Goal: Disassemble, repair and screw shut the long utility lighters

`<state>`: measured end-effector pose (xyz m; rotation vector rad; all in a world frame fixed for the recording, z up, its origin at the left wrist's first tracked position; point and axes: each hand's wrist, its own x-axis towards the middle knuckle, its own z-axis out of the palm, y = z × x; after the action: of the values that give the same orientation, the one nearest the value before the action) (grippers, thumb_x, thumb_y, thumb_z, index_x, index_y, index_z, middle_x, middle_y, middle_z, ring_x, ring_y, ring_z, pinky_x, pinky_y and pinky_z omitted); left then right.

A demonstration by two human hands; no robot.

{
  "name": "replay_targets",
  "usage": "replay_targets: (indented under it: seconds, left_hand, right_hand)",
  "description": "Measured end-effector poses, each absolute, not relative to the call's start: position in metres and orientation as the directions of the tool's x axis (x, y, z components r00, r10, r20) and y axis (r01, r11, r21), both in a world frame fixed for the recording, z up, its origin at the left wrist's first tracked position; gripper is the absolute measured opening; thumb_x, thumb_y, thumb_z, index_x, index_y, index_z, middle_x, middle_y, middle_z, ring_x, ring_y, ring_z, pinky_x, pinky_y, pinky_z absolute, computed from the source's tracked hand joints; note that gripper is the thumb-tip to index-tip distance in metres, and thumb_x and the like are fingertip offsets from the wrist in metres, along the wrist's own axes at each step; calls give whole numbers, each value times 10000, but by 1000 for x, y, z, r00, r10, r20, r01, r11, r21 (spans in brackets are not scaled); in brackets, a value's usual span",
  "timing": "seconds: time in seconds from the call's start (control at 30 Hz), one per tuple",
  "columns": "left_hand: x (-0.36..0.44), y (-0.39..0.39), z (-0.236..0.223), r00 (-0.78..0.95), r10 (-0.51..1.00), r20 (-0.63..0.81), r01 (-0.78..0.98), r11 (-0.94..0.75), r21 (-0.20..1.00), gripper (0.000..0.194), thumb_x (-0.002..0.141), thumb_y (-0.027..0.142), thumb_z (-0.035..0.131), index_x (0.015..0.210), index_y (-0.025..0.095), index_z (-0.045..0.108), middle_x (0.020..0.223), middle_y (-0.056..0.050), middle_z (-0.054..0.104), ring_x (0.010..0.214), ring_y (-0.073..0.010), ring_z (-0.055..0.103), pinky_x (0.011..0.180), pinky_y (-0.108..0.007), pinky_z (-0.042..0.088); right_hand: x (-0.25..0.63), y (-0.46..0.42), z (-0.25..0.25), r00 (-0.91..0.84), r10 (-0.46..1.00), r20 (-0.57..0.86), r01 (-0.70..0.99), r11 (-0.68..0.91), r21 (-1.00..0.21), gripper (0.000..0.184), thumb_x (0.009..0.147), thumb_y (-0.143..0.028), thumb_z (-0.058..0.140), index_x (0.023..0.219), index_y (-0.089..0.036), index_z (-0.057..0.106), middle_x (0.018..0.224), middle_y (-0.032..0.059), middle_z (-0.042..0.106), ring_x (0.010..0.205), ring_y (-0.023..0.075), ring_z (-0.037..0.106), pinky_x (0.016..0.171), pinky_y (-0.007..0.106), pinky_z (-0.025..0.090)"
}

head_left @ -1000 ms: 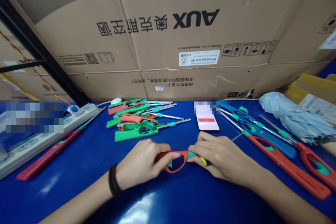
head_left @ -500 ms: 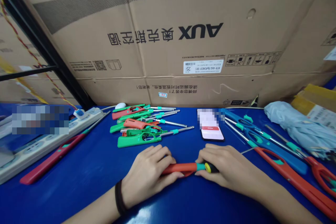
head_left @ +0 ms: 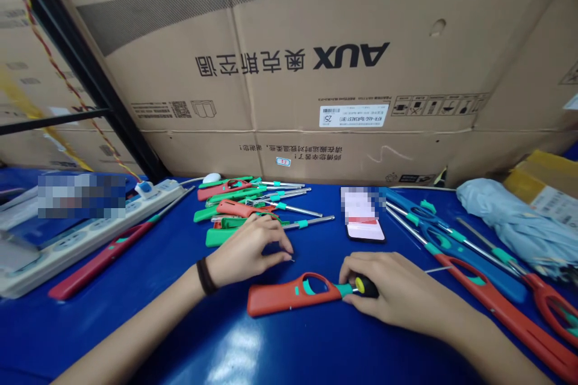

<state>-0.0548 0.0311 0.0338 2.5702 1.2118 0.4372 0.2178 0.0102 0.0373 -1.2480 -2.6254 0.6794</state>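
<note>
A red-orange utility lighter body (head_left: 282, 296) with teal trim and a finger loop lies flat on the blue table (head_left: 189, 337) in front of me. My right hand (head_left: 388, 286) is shut on a black-and-yellow screwdriver handle (head_left: 366, 286), and the shaft is hidden at the lighter's teal neck. My left hand (head_left: 246, 249) is off the lighter, beside the pile of lighters. Its thumb and finger pinch a tiny metal piece (head_left: 292, 260), too small to name.
A heap of green and red lighters (head_left: 244, 216) lies beyond my left hand. A phone (head_left: 362, 215) lies to its right, then blue and red lighters (head_left: 478, 271). A power strip (head_left: 81, 237) runs along the left, and cardboard cartons stand behind.
My left hand has let go of the lighter and moved up and left, pinching the tiny piece. The lighter has turned, its loop now showing, and lies nearer the table's front.
</note>
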Motion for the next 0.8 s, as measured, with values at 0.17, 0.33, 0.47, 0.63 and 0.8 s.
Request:
replay_targets:
  seconds: [0.17,0.33,0.47,0.63,0.8]
  left_hand:
    - [-51,35,26,618,783,70,712,-595,373,135,837,346,668,884,221,652,937,5,664,913,-194,568,836,-330,324]
    - [-51,31,25,619,771,148,697,-626,349,159,895,366,585,890,217,640,925,2,649,893,-176,550,841,-323,304]
    - [-53,31,28,585,781,218,708,-623,333,184,935,345,517,891,216,641,904,-1,637,895,-173,537,868,-334,291]
    - [-58,34,25,600,779,182,699,-622,353,156,852,389,640,902,243,663,930,13,644,935,-185,537,914,-351,262]
    - [-56,36,18,611,779,140,674,-604,425,161,840,383,655,900,234,665,942,7,654,928,-186,544,913,-358,264]
  right_hand:
    - [223,12,40,-609,786,-101,736,513,-443,95,733,-223,650,816,-267,630,837,-50,681,764,164,611,613,240,341]
    - [219,10,38,-621,781,-65,717,533,-448,220,711,-327,739,880,-261,615,848,-47,670,786,179,614,626,250,355]
    - [211,7,36,-673,739,-46,660,571,-489,205,767,-366,722,889,-244,610,879,-46,679,791,168,622,630,246,374]
    - [215,8,36,-673,738,-51,649,556,-519,116,869,-358,610,936,-280,664,939,-39,695,866,175,630,724,269,397]
    - [222,9,42,-666,739,-100,649,507,-567,172,874,-408,580,934,-298,698,941,-28,708,896,192,623,771,282,403]
